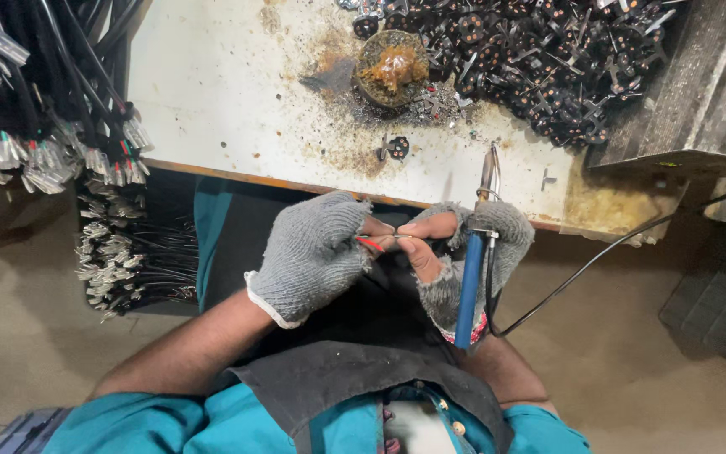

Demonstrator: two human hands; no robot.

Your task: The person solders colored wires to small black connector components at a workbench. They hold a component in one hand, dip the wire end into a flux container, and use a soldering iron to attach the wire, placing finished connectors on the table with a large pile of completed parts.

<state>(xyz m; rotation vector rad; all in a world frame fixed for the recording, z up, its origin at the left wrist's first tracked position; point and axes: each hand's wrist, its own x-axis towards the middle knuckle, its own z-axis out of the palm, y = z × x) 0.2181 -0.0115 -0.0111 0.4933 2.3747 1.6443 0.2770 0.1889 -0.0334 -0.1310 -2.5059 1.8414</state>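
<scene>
**Inspector:** Stained white bench top (237, 92) lies on the far side of your lap, with burnt brown residue spread over its middle. A round tin of amber flux (392, 67) sits in that residue, and a heap of small black round parts (548, 59) covers the far right of the bench. Bundles of black cables with metal terminals (52, 126) hang at the far left, off the bench edge.

**Operator:** And my hands?

**Inspector:** Both are in grey knitted gloves with the fingertips cut away, held close together just near of the bench edge. Your left hand (313, 256) is curled, its thumb and forefinger pinched on a thin red wire (371, 245). The wire runs right, straight into the fingers of your right hand (464, 252).

**Operator:** What is the right hand doing?

**Inspector:** Your right thumb and forefinger are closed on the wire's end, tip to tip with the left. Your other right fingers are wrapped round a soldering iron with a blue handle (470, 286). You hold it nearly upright in the view, its metal tip pointing far, over the bench edge. Its black cord (598, 256) loops away to the right. I cannot tell whether anything small sits on the wire's end; your fingers hide it.
</scene>
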